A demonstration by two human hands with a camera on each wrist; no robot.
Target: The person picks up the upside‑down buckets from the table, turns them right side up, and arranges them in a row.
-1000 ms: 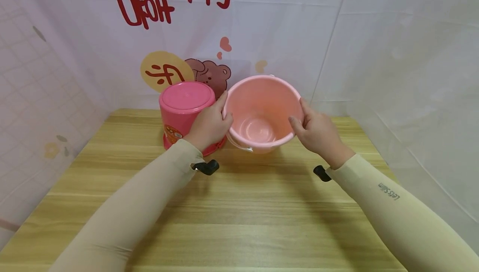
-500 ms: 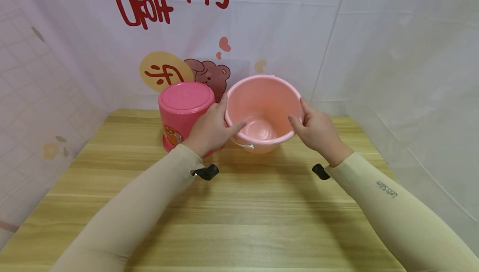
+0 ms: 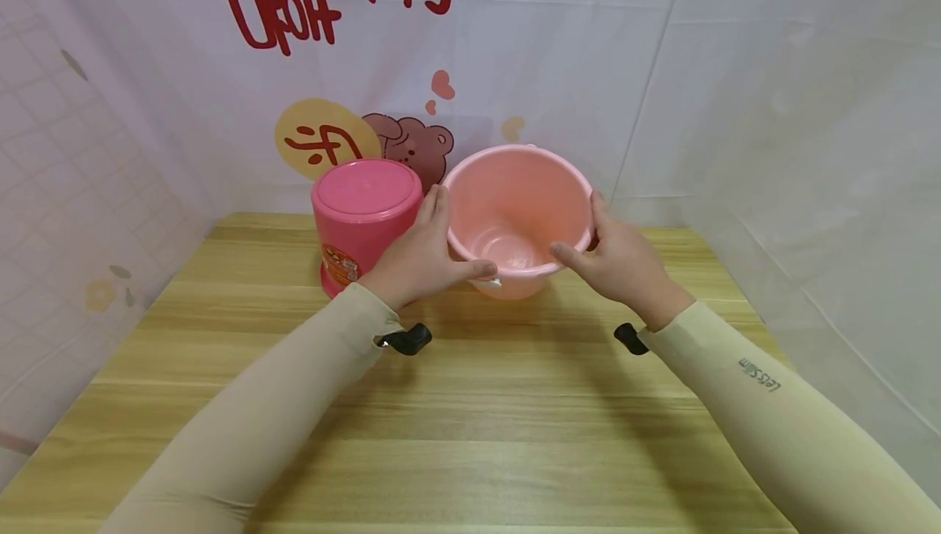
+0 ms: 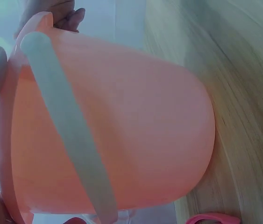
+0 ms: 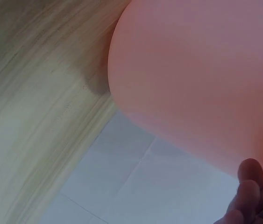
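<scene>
A light pink bucket [image 3: 518,183] leans its open mouth towards me at the back middle of the table, its inside bare. My left hand [image 3: 419,260] holds the left side of its rim, with the thumb laid along the front. The right hand [image 3: 621,260] grips the opposite side, thumb over the rim and fingers outside. In the left wrist view a white handle [image 4: 73,130] hangs across the bucket wall. Just left of it stands a darker pink bucket [image 3: 363,191], bottom up, partly hidden by my left hand.
The wooden table [image 3: 515,428] reaches back to a white printed cloth [image 3: 559,52] with red lettering and a cartoon bear. More cloth hangs at both sides. An orange sticker [image 3: 341,264] is on the darker bucket.
My left thumb has swung from the rim's left side down to its front, by the handle's end. The light bucket's mouth has tipped slightly; the darker bucket stays put.
</scene>
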